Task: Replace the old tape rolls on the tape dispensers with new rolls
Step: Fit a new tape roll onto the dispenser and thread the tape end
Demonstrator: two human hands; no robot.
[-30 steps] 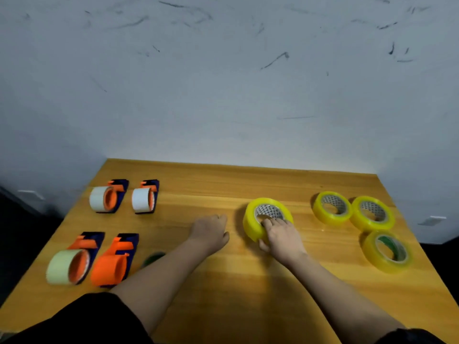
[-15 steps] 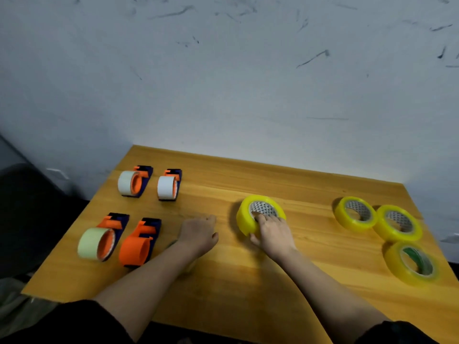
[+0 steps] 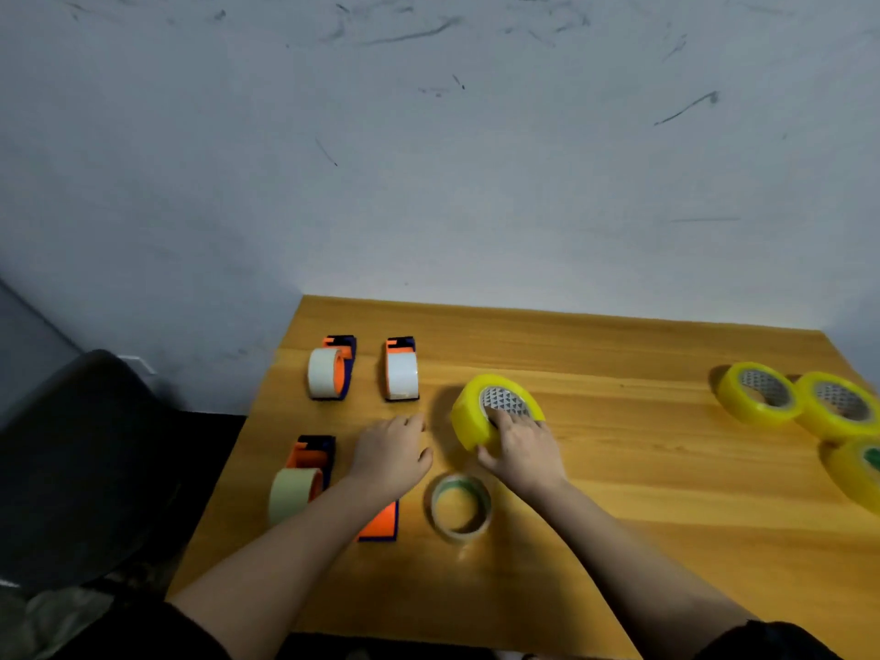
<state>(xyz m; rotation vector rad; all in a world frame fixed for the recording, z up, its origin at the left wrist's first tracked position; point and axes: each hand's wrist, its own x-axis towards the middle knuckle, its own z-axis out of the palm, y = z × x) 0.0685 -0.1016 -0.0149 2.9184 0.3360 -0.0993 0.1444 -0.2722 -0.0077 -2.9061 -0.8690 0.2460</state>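
Fingers (image 3: pixel 500 419) of right hand (image 3: pixel 526 452) hook into core of yellow tape roll (image 3: pixel 476 421), thumb on outer wall; roll tilted, mid tabletop (image 3: pixel 643 507). Left hand (image 3: pixel 390 452) flat, fingers loose, holding nothing, between dispensers. Two dispensers (image 3: pixel 400 369) with white rolls at back left, third (image 3: pixel 305 473) with pale roll in front, fourth (image 3: pixel 381 521) half hidden under left forearm. Thin used roll (image 3: pixel 461 507) lies flat near wrists. Three spare yellow rolls (image 3: pixel 757 393) far right.
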